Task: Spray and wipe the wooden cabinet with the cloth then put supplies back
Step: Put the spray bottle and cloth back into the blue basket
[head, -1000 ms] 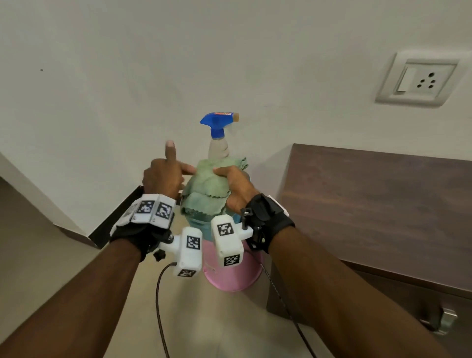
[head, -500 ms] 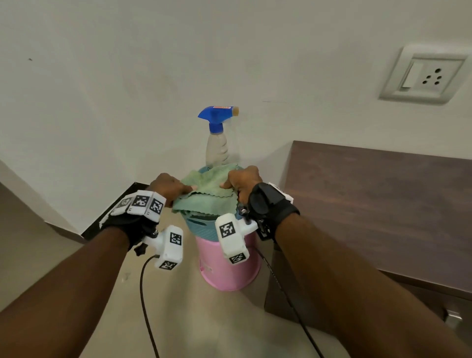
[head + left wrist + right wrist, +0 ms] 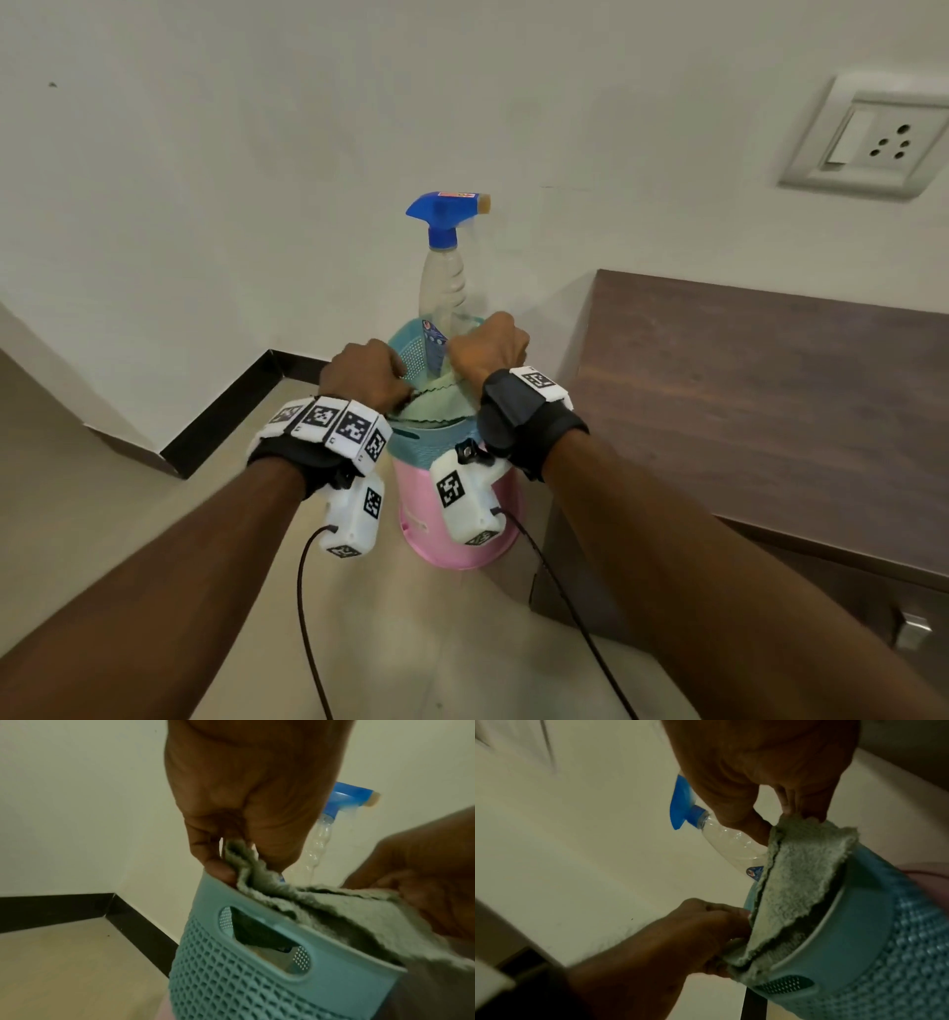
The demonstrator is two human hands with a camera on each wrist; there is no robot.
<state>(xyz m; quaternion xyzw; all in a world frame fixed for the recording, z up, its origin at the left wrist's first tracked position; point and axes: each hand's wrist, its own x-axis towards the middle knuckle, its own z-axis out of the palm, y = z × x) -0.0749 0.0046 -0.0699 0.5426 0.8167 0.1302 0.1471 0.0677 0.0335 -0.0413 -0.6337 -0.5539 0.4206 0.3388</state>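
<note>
A folded green cloth (image 3: pixel 436 406) lies partly inside a teal perforated basket (image 3: pixel 416 455), which sits on a pink stool (image 3: pixel 462 539). My left hand (image 3: pixel 367 375) pinches the cloth's left edge (image 3: pixel 241 862) at the basket rim (image 3: pixel 257 914). At the far right edge of the cloth (image 3: pixel 805 850), my right hand (image 3: pixel 488 344) pinches it between thumb and fingers. A clear spray bottle (image 3: pixel 442 288) with a blue trigger head stands upright in the basket behind the cloth. The wooden cabinet (image 3: pixel 770 390) stands just right of the basket.
A white wall rises directly behind the basket, with a switch and socket plate (image 3: pixel 868 141) at upper right. Black skirting (image 3: pixel 226 411) runs along the floor at left. A metal cabinet handle (image 3: pixel 914 629) shows at lower right. Cables hang from both wrist cameras.
Both hands have lowered the cloth from above the basket down into it, and the bottle's neck and label now show behind it.
</note>
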